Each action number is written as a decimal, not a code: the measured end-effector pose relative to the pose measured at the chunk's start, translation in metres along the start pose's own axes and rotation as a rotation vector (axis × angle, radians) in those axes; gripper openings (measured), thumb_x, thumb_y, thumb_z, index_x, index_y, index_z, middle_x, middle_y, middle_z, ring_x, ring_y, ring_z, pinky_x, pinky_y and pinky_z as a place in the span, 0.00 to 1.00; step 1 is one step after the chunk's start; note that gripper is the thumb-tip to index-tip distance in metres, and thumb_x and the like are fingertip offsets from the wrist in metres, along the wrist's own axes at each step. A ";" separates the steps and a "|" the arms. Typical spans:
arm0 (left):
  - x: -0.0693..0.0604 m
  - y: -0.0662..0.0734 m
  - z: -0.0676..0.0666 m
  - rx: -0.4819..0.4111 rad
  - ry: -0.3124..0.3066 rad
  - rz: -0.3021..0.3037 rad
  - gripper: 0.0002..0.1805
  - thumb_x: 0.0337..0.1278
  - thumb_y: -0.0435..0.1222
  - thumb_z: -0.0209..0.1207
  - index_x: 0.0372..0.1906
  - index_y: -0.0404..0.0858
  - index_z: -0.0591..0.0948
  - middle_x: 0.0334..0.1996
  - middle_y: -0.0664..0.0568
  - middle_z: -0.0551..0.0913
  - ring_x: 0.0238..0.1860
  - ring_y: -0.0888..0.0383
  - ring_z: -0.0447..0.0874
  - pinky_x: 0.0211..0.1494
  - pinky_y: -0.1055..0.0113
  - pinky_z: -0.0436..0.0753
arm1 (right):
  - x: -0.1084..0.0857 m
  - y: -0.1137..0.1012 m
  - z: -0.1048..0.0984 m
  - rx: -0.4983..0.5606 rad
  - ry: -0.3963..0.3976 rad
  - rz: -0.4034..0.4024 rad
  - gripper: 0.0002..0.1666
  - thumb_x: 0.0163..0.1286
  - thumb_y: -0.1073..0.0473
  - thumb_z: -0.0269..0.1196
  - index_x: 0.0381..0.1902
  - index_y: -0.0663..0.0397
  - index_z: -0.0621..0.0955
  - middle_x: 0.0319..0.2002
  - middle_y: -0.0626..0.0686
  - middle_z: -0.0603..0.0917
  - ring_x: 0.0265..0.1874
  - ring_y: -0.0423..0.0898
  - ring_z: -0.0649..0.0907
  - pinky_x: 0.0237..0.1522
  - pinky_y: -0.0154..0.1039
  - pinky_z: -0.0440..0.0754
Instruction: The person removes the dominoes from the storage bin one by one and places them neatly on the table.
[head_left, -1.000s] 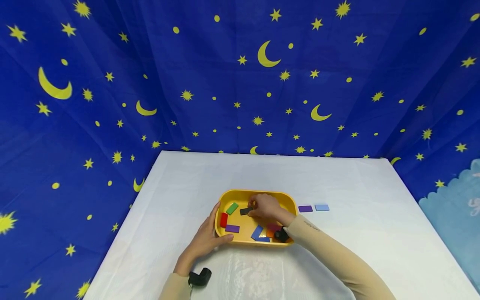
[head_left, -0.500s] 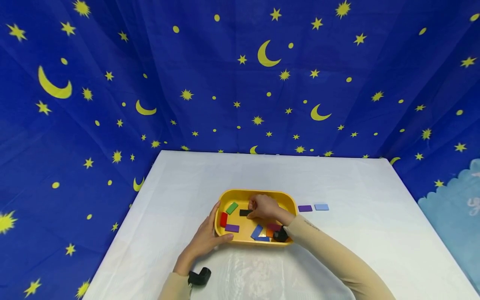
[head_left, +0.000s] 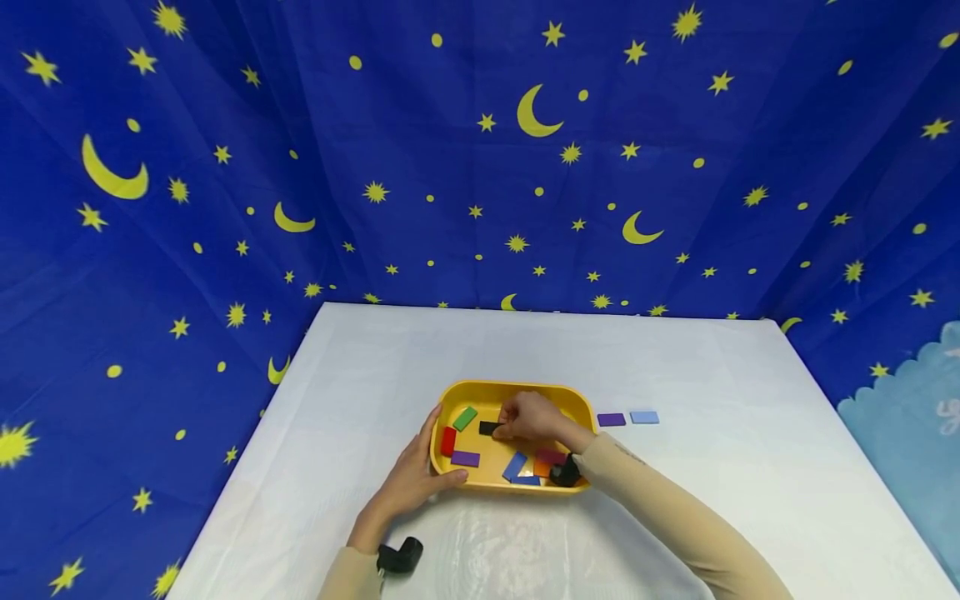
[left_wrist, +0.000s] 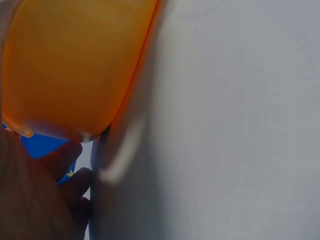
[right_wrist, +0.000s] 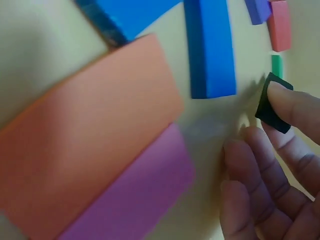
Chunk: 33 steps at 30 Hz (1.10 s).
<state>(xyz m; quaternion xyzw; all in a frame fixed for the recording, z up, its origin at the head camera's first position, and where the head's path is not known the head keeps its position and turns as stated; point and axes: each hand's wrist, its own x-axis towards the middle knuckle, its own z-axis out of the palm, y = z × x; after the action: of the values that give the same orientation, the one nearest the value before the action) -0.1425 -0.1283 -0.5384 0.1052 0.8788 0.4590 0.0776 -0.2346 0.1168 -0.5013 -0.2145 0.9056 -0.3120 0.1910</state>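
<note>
My right hand is inside the yellow tray, pinching a small black block between thumb and index finger. In the right wrist view the black block stands tilted between those fingers, the other fingers loosely bent below. At the tray's left end, my left hand holds the corner, thumb along the near side and fingers along the left wall. The left wrist view shows the tray's outer wall close to bent fingertips. A green block lies left of the black one.
Also in the tray are a red block, a purple block, blue blocks, an orange block and a dark pink block. Right of it, a purple block and a light blue block lie on the white table.
The black block has turned from slanted to nearly level and shifted slightly left and nearer, pinched by my right hand. The left hand and tray stay put.
</note>
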 end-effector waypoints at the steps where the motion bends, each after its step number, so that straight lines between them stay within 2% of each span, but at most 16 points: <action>1: 0.000 0.000 0.000 -0.002 0.000 -0.001 0.58 0.43 0.58 0.67 0.74 0.66 0.41 0.69 0.40 0.59 0.66 0.37 0.58 0.62 0.35 0.57 | 0.000 0.000 -0.001 0.018 -0.002 0.000 0.14 0.57 0.50 0.71 0.22 0.49 0.80 0.17 0.44 0.74 0.19 0.41 0.72 0.25 0.34 0.68; 11: 0.000 -0.001 -0.001 -0.001 0.007 0.016 0.58 0.44 0.57 0.68 0.75 0.62 0.41 0.69 0.38 0.60 0.65 0.37 0.59 0.61 0.35 0.58 | -0.007 -0.002 -0.019 0.148 0.086 -0.020 0.08 0.57 0.56 0.71 0.28 0.53 0.83 0.22 0.47 0.82 0.20 0.44 0.78 0.25 0.35 0.75; 18: -0.001 0.000 0.000 -0.010 0.003 0.012 0.58 0.44 0.57 0.68 0.75 0.62 0.41 0.69 0.39 0.59 0.66 0.37 0.59 0.62 0.35 0.57 | -0.013 0.005 -0.028 0.203 0.111 0.026 0.07 0.59 0.59 0.69 0.33 0.57 0.85 0.25 0.48 0.83 0.22 0.49 0.79 0.24 0.35 0.76; 25: -0.001 0.000 -0.001 -0.011 0.002 0.012 0.58 0.44 0.56 0.68 0.75 0.61 0.41 0.68 0.39 0.61 0.65 0.36 0.60 0.61 0.33 0.57 | -0.024 0.011 -0.040 0.270 0.122 0.041 0.09 0.62 0.59 0.66 0.37 0.60 0.85 0.29 0.54 0.85 0.25 0.56 0.81 0.25 0.37 0.79; 29: -0.002 0.001 -0.001 -0.011 0.003 0.014 0.58 0.44 0.56 0.68 0.75 0.61 0.41 0.69 0.39 0.60 0.65 0.37 0.59 0.61 0.34 0.57 | -0.029 0.016 -0.049 0.287 0.137 0.068 0.11 0.64 0.59 0.65 0.40 0.60 0.86 0.31 0.53 0.85 0.26 0.54 0.80 0.25 0.37 0.76; 33: -0.001 0.001 -0.001 -0.009 0.007 0.016 0.58 0.44 0.57 0.68 0.75 0.61 0.42 0.69 0.39 0.59 0.66 0.37 0.59 0.61 0.34 0.57 | -0.034 0.022 -0.060 0.326 0.167 0.121 0.11 0.64 0.57 0.66 0.41 0.58 0.86 0.32 0.54 0.85 0.27 0.53 0.80 0.28 0.39 0.78</action>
<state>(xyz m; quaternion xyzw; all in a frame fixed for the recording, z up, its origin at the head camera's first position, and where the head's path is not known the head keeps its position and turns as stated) -0.1415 -0.1286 -0.5375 0.1102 0.8761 0.4638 0.0715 -0.2403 0.1787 -0.4646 -0.0991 0.8670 -0.4594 0.1659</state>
